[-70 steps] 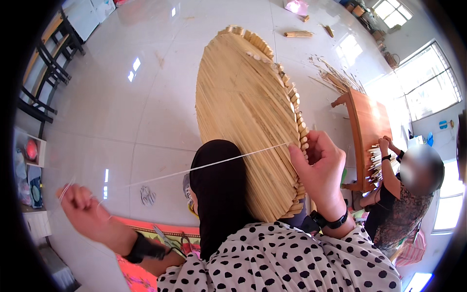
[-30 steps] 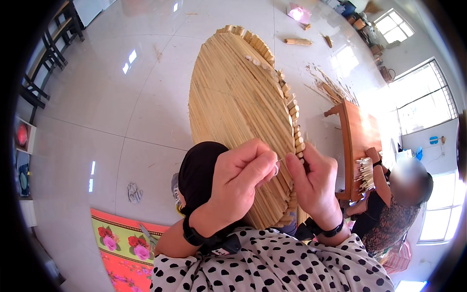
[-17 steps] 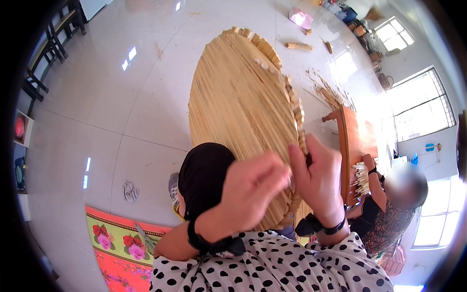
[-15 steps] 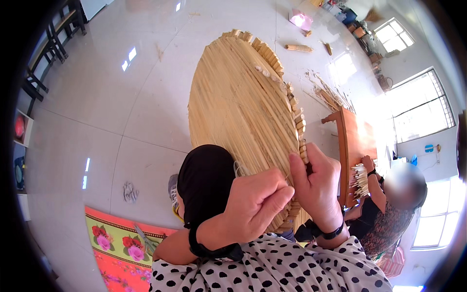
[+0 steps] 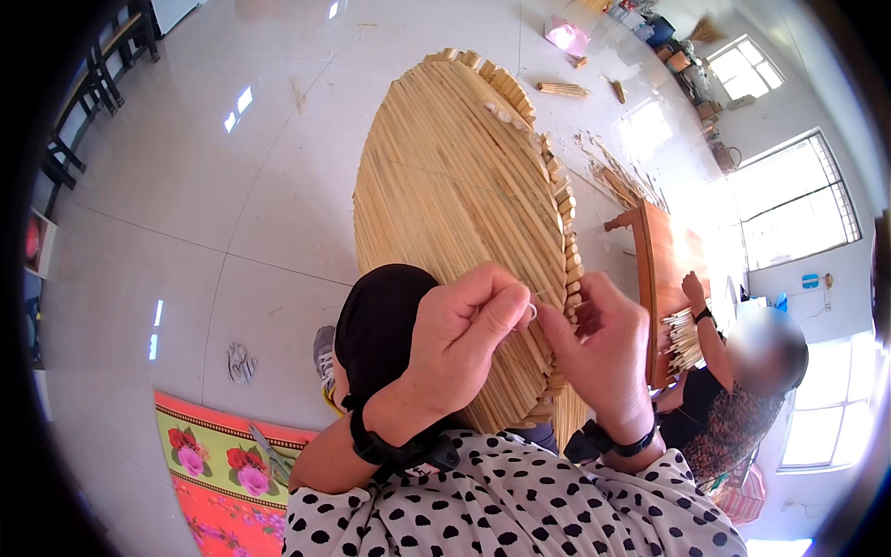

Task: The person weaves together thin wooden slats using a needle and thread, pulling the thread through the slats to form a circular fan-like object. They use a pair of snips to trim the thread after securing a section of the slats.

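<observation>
A large oval panel of pale straw-coloured stalks point(image 5: 445, 176) rests across my lap, with short cut bundles point(image 5: 568, 209) lined along its right edge. Over the panel's near right part, my left hand point(image 5: 469, 339) is closed, thumb against the fingers, on a thin white cord point(image 5: 532, 314). A small bend of that cord shows between the two hands. Close by, my right hand point(image 5: 605, 348) is curled in a pinch at the bundled edge, its thumb at the cord. Its fingertips are partly hidden. Below the panel's left side is my black-covered knee point(image 5: 385, 325).
On the right, a co-worker point(image 5: 733, 390) handles a bundle of stalks point(image 5: 685, 339) at a reddish-brown wooden table point(image 5: 654, 278). Loose stalks point(image 5: 622, 176) lie on the floor beyond. Scissors point(image 5: 269, 450) lie on a flowered mat point(image 5: 223, 464), near a crumpled glove point(image 5: 241, 364).
My left hand has moved up and a little left, its fist turning upward. The right thumb has dropped from the panel's edge toward the cord. The panel has shifted slightly.
</observation>
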Tool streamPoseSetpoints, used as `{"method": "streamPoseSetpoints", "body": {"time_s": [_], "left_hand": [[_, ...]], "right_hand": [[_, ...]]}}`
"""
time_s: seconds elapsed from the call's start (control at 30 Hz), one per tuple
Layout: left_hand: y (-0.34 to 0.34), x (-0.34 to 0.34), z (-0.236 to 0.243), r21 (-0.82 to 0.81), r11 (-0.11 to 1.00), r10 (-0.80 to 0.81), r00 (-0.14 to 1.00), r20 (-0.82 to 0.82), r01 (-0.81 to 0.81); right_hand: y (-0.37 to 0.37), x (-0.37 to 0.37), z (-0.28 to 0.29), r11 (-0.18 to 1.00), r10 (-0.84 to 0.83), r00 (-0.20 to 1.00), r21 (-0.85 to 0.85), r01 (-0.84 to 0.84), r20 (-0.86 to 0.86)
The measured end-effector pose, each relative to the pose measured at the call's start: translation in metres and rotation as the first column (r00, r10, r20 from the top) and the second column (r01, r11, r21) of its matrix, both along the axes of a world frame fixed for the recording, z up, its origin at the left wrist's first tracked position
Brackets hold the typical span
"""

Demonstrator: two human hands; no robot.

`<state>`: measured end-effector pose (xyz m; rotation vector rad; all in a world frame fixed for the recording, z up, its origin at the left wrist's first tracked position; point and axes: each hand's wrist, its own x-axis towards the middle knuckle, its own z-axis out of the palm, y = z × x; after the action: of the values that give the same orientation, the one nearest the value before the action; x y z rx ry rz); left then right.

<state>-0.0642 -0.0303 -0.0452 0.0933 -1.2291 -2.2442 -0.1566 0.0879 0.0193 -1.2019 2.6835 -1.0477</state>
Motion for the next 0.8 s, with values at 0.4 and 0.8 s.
{"method": "streamPoseSetpoints", "body": {"time_s": [0.4, 0.8], "left_hand": [[-0.001, 0.007, 0.024, -0.443, 0.888, 0.162, 0.986, 0.044, -0.126], [0.000, 0.009, 0.011, -0.524, 0.848, 0.087, 0.996, -0.002, -0.075]], "right_hand": [[0.005, 0.005, -0.008, 0.995, 0.070, 0.993, -0.063, -0.076, -0.100], [0.002, 0.000, -0.015, 0.988, 0.093, 0.985, -0.108, -0.109, -0.145]]}}
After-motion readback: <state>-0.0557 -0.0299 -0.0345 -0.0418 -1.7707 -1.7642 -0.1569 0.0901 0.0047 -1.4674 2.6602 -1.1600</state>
